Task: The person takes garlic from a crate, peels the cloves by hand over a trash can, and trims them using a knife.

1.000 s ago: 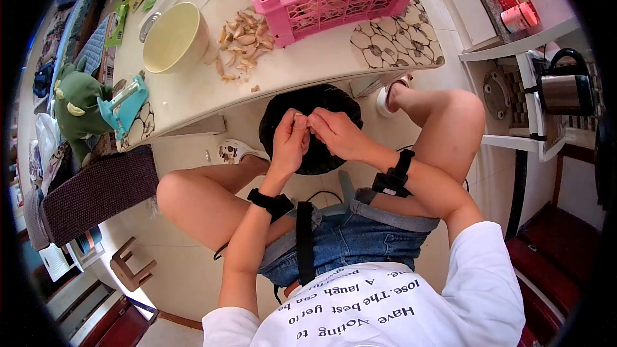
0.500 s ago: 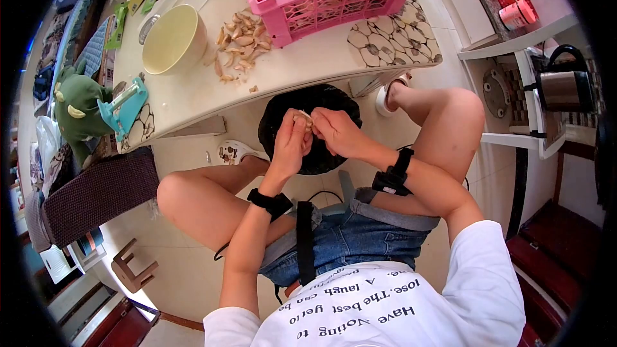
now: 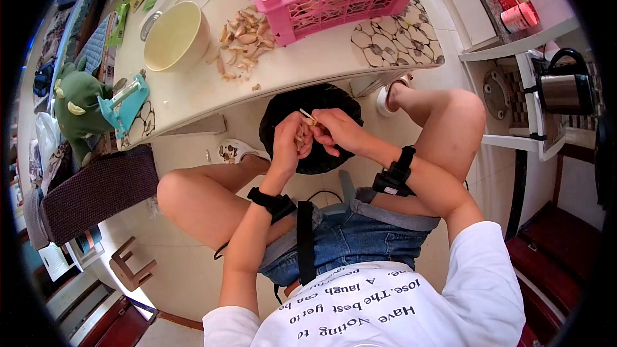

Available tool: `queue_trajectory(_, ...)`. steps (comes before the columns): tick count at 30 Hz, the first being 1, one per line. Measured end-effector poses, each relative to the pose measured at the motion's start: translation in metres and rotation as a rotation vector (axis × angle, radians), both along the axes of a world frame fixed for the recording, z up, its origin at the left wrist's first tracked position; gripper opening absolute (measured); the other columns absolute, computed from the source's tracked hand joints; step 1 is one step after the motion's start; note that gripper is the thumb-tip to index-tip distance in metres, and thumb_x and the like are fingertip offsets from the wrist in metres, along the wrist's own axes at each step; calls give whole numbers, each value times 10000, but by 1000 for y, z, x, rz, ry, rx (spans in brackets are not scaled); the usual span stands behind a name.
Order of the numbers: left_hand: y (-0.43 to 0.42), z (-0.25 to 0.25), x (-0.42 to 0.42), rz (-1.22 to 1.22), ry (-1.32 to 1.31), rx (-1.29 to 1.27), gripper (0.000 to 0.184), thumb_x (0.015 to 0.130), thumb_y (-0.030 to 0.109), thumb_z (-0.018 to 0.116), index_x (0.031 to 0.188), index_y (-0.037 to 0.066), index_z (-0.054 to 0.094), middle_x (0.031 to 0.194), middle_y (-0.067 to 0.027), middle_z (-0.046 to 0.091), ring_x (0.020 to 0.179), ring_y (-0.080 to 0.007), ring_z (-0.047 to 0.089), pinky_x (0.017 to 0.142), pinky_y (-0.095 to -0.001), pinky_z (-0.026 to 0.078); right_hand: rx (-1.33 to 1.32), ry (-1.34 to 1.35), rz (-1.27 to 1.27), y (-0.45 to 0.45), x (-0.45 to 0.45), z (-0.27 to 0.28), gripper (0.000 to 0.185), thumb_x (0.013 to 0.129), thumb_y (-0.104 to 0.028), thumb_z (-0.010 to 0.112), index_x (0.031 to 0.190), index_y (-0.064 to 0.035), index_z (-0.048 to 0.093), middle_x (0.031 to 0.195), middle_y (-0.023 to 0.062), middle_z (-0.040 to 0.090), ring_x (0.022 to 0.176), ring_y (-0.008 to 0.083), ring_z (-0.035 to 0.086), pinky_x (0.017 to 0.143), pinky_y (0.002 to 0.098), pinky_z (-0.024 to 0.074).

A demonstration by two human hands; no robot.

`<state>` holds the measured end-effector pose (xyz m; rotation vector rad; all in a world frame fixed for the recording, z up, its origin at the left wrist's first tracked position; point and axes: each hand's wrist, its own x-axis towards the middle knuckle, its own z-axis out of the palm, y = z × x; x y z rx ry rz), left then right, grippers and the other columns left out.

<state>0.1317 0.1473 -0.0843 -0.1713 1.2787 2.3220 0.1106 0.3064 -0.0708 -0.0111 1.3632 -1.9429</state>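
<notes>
Both hands meet above a bin lined with a black bag [image 3: 273, 108], on the floor between my legs. My left hand [image 3: 290, 140] has its fingers curled around pale garlic [image 3: 308, 116], most of which is hidden by the fingers. A thin whitish stem end pokes out at the top, between the hands. Pressed against the same garlic are the thumb and fingertips of my right hand [image 3: 340, 131]. Loose garlic cloves [image 3: 246, 37] lie in a heap on the table [image 3: 193, 99] in front of me.
A pale yellow bowl [image 3: 175, 37] stands left of the cloves. To their right is a pink plastic basket [image 3: 340, 9] with brownish bulbs in it. A turquoise stand-like object [image 3: 128, 104] and a green plush toy [image 3: 78, 106] are at the left table corner.
My hands have shifted slightly; the right fingers have loosened and spread a little. More of the garlic's thin stem end now shows between them. The view has moved very slightly.
</notes>
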Motion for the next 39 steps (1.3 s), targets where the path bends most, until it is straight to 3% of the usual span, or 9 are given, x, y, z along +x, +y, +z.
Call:
queue_trajectory(9, 3, 5, -2, -15, 40, -215, 194, 923, 218, 431, 791, 84, 476, 589, 2, 436, 418, -68, 325, 378, -210, 207, 29, -76, 14, 2, -3, 2, 342, 950, -293, 333, 714, -69, 436, 557, -4, 386, 415, 107, 357, 369, 262, 355)
queue_trajectory(14, -3, 2, -5, 51, -92, 121, 142, 862, 160, 390, 782, 69, 463, 607, -39, 454, 399, -95, 310, 361, -224, 225, 142, 21, -25, 3, -3, -13, 376, 930, -326, 406, 703, -37, 484, 541, 11, 431, 415, 122, 414, 383, 270, 379)
queue_trajectory(16, -7, 0, -7, 29, -71, 164, 145, 857, 166, 387, 786, 66, 464, 611, -46, 455, 400, -98, 312, 361, -223, 228, 492, 241, -5, 2, -1, -14, 391, 897, -349, 491, 761, 9, 571, 545, 37, 511, 433, 133, 484, 412, 275, 414)
queue_trajectory(19, -8, 5, -8, 0, -40, 206, 156, 864, 176, 383, 797, 61, 464, 612, -57, 454, 405, -98, 311, 364, -220, 234, 588, 227, 5, 2, -1, -10, 385, 874, -353, 542, 839, 21, 626, 575, 59, 576, 458, 140, 534, 441, 274, 436)
queue_trajectory(27, -5, 11, -10, -14, -81, 67, 232, 938, 231, 360, 786, 76, 446, 576, -11, 375, 415, -72, 269, 373, -206, 209, 567, 256, -15, 3, -1, -8, 349, 885, -314, 527, 862, 19, 627, 594, 69, 594, 467, 147, 544, 456, 280, 440)
queue_trajectory(33, -10, 2, -12, -32, -215, 315, 228, 910, 231, 363, 729, 94, 380, 553, 11, 301, 410, -84, 229, 362, -215, 183, 586, 283, -47, 5, -2, -6, 306, 881, -268, 525, 819, 20, 610, 596, 72, 597, 462, 146, 547, 450, 283, 426)
queue_trajectory(36, -11, 0, -12, -49, -272, 442, 210, 902, 233, 365, 791, 74, 447, 585, -22, 405, 462, -124, 412, 366, -215, 293, 579, 289, -54, 4, -2, -9, 286, 879, -245, 518, 817, 21, 607, 598, 70, 597, 461, 148, 550, 447, 282, 425)
queue_trajectory(38, -8, 7, -11, 11, -360, 291, 250, 889, 210, 370, 962, 31, 527, 751, -99, 585, 700, -202, 619, 489, -251, 495, 572, 290, -59, 4, -2, -10, 277, 879, -233, 512, 821, 21, 606, 599, 69, 597, 461, 151, 552, 446, 281, 427)
queue_trajectory(39, -8, 8, -11, 10, -361, 291, 250, 889, 210, 370, 962, 31, 527, 751, -99, 585, 700, -202, 619, 489, -251, 495, 565, 290, -65, 5, -2, -9, 266, 875, -221, 505, 827, 21, 604, 602, 71, 596, 463, 154, 554, 445, 281, 431)
